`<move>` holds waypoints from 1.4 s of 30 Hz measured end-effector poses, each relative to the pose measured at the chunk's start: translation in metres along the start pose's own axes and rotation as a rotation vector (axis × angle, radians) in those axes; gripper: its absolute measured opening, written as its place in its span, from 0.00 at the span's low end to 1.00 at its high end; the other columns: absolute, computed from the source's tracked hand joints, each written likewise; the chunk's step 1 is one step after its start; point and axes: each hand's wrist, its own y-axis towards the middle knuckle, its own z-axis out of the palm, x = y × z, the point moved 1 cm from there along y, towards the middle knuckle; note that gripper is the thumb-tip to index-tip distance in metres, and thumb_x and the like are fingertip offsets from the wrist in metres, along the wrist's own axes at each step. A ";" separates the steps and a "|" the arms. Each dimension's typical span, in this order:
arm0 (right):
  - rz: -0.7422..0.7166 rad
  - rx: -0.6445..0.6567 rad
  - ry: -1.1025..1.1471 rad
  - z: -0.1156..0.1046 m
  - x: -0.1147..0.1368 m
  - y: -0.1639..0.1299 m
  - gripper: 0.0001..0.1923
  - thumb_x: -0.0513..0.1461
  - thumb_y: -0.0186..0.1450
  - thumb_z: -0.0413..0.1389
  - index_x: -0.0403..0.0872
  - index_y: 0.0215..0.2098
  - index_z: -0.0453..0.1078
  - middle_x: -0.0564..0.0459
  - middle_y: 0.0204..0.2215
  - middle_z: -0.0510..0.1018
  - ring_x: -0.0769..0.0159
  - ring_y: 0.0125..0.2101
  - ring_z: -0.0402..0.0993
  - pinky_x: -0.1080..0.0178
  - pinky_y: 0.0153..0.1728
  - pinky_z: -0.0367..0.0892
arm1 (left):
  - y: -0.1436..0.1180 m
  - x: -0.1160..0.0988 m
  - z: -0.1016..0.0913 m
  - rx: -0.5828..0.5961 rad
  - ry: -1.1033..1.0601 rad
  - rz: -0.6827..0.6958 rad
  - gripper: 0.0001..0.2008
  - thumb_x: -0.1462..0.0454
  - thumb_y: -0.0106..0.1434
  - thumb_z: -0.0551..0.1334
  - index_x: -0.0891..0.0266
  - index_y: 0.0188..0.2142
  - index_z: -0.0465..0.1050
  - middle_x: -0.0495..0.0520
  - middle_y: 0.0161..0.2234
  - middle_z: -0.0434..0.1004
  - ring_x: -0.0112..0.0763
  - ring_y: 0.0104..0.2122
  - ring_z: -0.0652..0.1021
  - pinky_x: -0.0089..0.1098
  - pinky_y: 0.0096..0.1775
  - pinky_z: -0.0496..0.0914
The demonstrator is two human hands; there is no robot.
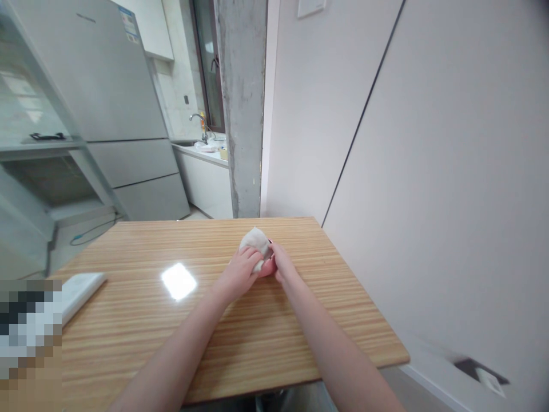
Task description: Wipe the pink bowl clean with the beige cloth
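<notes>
Both hands meet over the far middle of the wooden table (257, 343), and between them sits a small white cloth (256, 240), bunched into a soft lump. The left hand (240, 272) lies over the near side of the cloth, fingers curled onto it and gripping. The right hand (281, 264) presses in from the other side, fingertips touching the cloth and the left hand's fingers, so the two hands are together, clamped around that one lump. The cloth's top pokes up above the knuckles; its underside is hidden, so whether it rests on the table or is lifted just off it, I cannot tell.

Both forearms stretch from the near edge of the table toward the cloth, converging on it.

At the table's left edge, well apart from the hands, lies a flat white box (81, 289). A bright patch of reflected light (179, 281) shines on the tabletop between that box and the hands. Beyond the table's far edge stands a grey concrete pillar (242, 109), with a tall silver fridge (107, 103) further left and a sink tap (198, 119) behind.
</notes>
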 end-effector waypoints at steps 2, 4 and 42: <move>-0.008 -0.046 -0.034 -0.001 -0.001 -0.001 0.10 0.39 0.44 0.57 0.47 0.27 0.72 0.59 0.24 0.77 0.71 0.28 0.68 0.68 0.31 0.61 | 0.000 0.000 0.001 0.025 0.020 -0.023 0.05 0.67 0.61 0.53 0.62 0.35 0.66 0.57 0.40 0.70 0.38 0.44 0.68 0.40 0.49 0.62; 0.000 -0.046 -0.048 -0.001 -0.002 -0.001 0.10 0.39 0.45 0.57 0.47 0.27 0.72 0.59 0.24 0.76 0.71 0.27 0.68 0.69 0.30 0.61 | 0.000 0.001 0.002 0.053 0.034 -0.041 0.05 0.66 0.62 0.52 0.62 0.33 0.66 0.58 0.39 0.71 0.39 0.44 0.69 0.40 0.49 0.62; -0.116 -0.040 -0.012 0.007 0.009 -0.019 0.19 0.42 0.48 0.60 0.51 0.39 0.68 0.57 0.35 0.78 0.69 0.32 0.72 0.67 0.32 0.65 | 0.001 0.004 0.014 -0.021 0.110 -0.116 0.04 0.67 0.64 0.51 0.62 0.35 0.63 0.57 0.39 0.69 0.39 0.44 0.67 0.41 0.48 0.64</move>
